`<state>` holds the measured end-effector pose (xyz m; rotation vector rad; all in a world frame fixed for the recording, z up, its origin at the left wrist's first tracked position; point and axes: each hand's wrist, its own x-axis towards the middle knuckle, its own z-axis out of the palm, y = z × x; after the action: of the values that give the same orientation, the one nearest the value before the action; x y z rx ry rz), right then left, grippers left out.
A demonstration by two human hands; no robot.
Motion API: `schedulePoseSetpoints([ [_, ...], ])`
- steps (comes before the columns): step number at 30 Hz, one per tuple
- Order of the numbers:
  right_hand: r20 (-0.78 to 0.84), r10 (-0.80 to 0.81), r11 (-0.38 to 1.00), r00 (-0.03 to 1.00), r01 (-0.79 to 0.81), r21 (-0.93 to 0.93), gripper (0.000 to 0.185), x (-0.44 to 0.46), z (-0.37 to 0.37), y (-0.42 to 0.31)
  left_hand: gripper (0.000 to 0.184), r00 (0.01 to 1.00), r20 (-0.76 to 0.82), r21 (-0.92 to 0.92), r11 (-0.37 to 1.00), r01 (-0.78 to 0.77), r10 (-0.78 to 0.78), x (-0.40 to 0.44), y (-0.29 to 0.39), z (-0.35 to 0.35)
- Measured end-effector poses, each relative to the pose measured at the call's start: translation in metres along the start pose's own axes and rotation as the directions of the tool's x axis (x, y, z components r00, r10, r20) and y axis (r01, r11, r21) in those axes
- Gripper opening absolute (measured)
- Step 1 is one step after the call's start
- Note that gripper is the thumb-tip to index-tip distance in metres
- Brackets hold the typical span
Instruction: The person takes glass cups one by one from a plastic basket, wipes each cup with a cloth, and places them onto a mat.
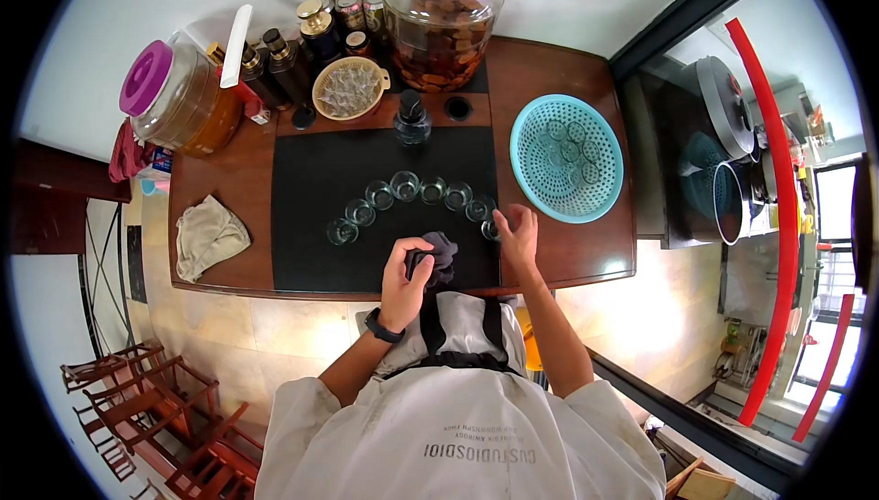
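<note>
My left hand (407, 280) is closed on a crumpled dark grey cloth (441, 258) at the front edge of the black desk mat (385, 266). To its right, my right hand (519, 236) has its thumb and fingers apart, beside the last small clear glass (491, 230) at the right end of an arc. The thumb is close to this glass; whether it touches cannot be made out. Several more small glasses (405, 186) make up the arc on the mat. Behind them stands a dark glass bottle with a black cap (412, 120).
A light-blue colander (524, 184) holding several glasses stands at the right. At the back are a large purple-lidded jar (430, 19), a tan basket (320, 104) and several bottles. Another jar (188, 120) and a beige cloth (211, 236) lie leftward.
</note>
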<state>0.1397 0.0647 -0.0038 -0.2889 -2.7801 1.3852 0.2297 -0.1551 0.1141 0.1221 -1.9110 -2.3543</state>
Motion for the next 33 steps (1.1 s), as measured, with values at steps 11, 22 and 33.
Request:
schedulePoseSetpoints([
  [11, -0.174, -0.182, 0.97, 0.968, 0.148, -0.191, 0.039, 0.087, -0.057, -0.013, 0.016, 1.0, -0.03, 0.002, 1.0, 0.005, -0.005, 0.001, 0.0, -0.003],
  [22, 0.004, -0.204, 0.762, 0.979, 0.161, -0.628, 0.026, 0.13, -0.056, 0.058, 0.017, 0.997, -0.075, -0.008, 0.999, -0.034, 0.033, 0.003, 0.003, -0.007],
  [33, 0.024, -0.157, 0.95, 0.987, 0.145, 0.277, 0.007, -0.02, -0.079, -0.095, 0.039, 0.998, 0.059, -0.13, 0.991, 0.044, -0.037, 0.004, -0.003, -0.003],
])
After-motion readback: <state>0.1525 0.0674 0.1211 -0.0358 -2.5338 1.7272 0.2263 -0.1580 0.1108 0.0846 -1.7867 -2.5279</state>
